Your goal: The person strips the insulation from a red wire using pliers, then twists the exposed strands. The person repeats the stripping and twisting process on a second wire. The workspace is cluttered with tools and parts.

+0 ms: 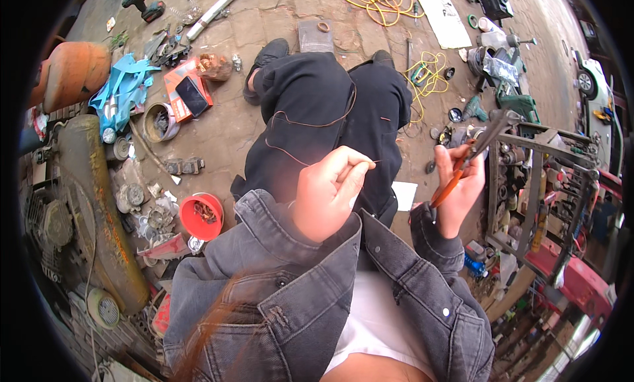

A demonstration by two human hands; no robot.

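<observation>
Over my lap, my left hand [333,192] is closed, its thumb and forefinger pinching a thin copper wire [312,124]. A short end pokes out past the fingertips. From the other side of the hand the wire loops loosely across the dark trousers [300,95]. To the right, my right hand [460,187] is wrapped round a pair of orange-handled pliers [457,177]. Their dark jaws are blurred and point up and to the right, apart from the wire. A short copper-coloured piece [385,118] lies on my right thigh.
At left are a red bucket [191,217], an orange gas cylinder [78,75] and a phone [191,96] on an orange box. A metal rack [528,184] stands close at right. Yellow cord [429,78] and power tools lie on the paved ground. A metal plate [316,38] sits between my feet.
</observation>
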